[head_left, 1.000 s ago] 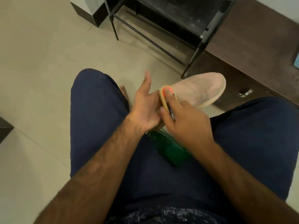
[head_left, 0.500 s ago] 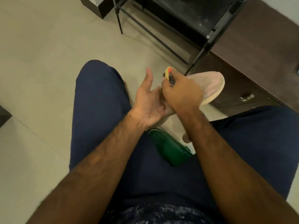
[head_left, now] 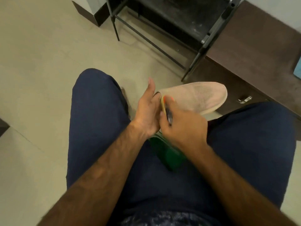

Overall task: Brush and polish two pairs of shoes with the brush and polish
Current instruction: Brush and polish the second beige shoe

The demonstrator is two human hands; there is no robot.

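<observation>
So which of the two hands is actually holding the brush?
The right hand grips the brush, working it on the pale shoe. The left hand has no brush; it sits at the shoe's heel, thumb up.

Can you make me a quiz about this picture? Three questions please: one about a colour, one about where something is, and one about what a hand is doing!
1. What colour is the shoe?
A. pale pink
B. black
C. bright blue

2. Where is the green thing?
A. inside the shoe
B. between the person's legs
C. on top of the shoe

3. What is the right hand doing?
A. lying flat on the floor
B. gripping the brush
C. hanging empty

Answers:
1 A: the shoe's knitted top is a light pink all over.
2 B: the green thing shows in the gap between the two dark blue legs, just below the right hand.
3 B: the right hand's fingers are curled round the brush, which is against the shoe.
</observation>
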